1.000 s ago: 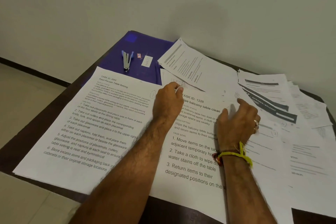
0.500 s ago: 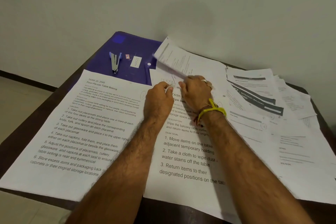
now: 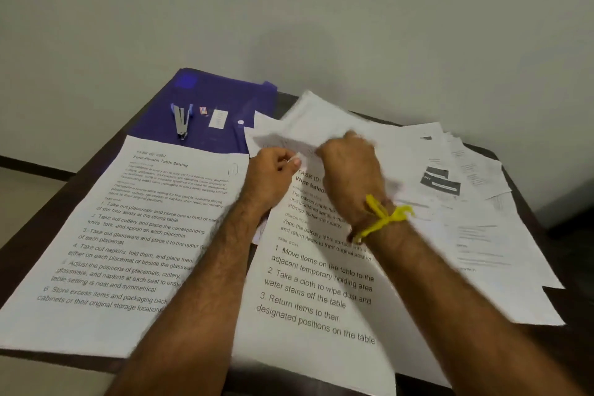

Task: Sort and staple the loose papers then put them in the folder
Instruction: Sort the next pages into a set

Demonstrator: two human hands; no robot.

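Your left hand (image 3: 273, 175) pinches a blurred sheet (image 3: 283, 141); your right hand (image 3: 350, 170) curls on it too. Loose papers (image 3: 466, 202) sprawl right; purple folder (image 3: 221, 96) with stapler (image 3: 181, 120) far left. Risk: hasty pulling could tear or mis-sort pages.

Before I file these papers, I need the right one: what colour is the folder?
Purple, clearest in the head view: folder.

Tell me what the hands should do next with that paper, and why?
Probably lift the blurred white sheet clear and lay it on the matching pile. Both the left hand and the right hand pinch it above the "Wipe balcony table" printed page, while the silver stapler lies untouched on the purple plastic folder.
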